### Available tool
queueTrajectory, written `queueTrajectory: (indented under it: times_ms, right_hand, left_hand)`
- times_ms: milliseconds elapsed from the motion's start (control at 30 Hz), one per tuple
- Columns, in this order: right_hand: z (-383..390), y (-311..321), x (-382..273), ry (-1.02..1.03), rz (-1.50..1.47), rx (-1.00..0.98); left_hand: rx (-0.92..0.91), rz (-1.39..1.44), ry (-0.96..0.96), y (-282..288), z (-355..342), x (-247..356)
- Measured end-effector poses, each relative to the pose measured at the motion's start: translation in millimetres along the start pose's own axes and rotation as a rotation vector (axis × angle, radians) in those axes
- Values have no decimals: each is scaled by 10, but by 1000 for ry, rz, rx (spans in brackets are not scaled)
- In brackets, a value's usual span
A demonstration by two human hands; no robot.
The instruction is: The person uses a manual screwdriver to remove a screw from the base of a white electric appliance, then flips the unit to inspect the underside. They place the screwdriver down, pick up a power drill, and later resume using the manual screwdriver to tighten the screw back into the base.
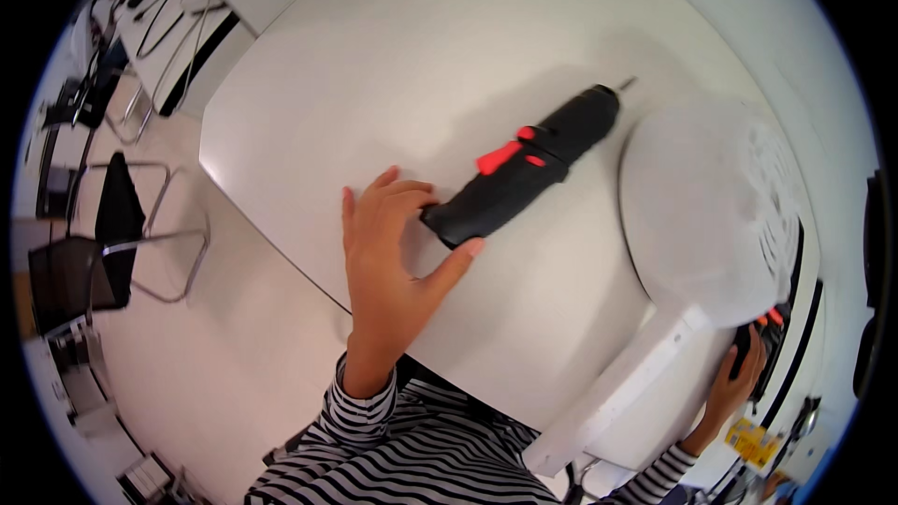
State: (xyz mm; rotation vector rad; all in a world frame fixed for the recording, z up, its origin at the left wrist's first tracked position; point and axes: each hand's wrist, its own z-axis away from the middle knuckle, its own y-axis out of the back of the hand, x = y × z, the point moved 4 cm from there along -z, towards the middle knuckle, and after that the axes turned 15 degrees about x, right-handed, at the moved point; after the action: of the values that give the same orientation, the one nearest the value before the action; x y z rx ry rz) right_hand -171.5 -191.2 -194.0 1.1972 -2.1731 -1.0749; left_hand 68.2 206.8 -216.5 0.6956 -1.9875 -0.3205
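Observation:
A black cordless screwdriver [510,185] with red buttons lies at a slant over the white table, its thin bit pointing to the far right. My left hand [383,234] has its thumb and index finger on either side of the tool's near end, while the other fingers stretch out. At the lower right, my right hand [734,383] bends its fingers round a black part beside a black-and-red item [772,341]. The white round head in front hides some of that item, so its kind is unclear.
A white round device head [706,215] with slots stands on the right, on a long white arm [617,383]. A yellow box [751,442] sits at the lower right. Black chairs [117,224] and desks with cables [178,47] stand to the left.

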Motion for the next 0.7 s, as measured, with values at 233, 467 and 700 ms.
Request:
queueTrajectory:
  times_ms: [233,467,700]
  right_hand:
    - [-2,72,-121,-44,-44,44]
    - [-34,223,-285,18,13,99]
    - [-220,462,-680,257,-266,247]
  left_hand:
    - [-33,1,-36,-4,-10,-50]
    - [63,49,87,37,4,-70]
    - [127,348,-505,117,68,813]
